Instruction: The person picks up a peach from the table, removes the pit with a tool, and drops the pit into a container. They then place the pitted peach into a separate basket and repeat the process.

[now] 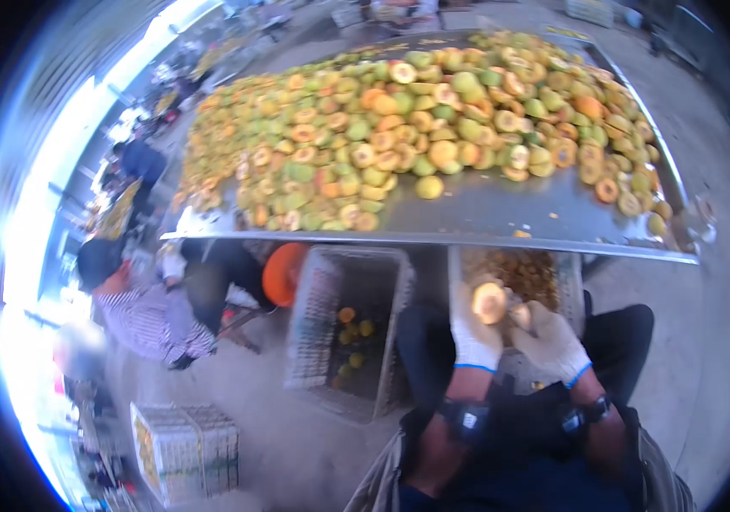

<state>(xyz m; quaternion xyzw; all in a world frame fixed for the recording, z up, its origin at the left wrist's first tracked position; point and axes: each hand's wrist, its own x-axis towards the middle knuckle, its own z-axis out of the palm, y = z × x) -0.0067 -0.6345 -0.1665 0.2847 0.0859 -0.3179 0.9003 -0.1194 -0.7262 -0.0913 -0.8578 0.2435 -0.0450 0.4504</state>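
Observation:
My left hand (476,340), in a white glove with a blue cuff, is closed around a halved peach-like fruit (490,303) with its cut face turned up. Close beside it on the right is my right hand (553,343), gloved the same way. Its fingers are bent together near the fruit, and what they grip is blurred and partly hidden. Both hands are above a pale crate (572,286) between my knees, with a heap of small brown pieces, seemingly pits (529,271), inside. Beyond, many halved fruits (443,154) are piled on a metal table (502,205).
Left of my knees stands a white plastic crate (309,328) with several fruits at its bottom. An orange bucket or basin (284,275) is by the table edge. A seated person in a striped shirt (151,322) is to the left, near another filled crate (198,452).

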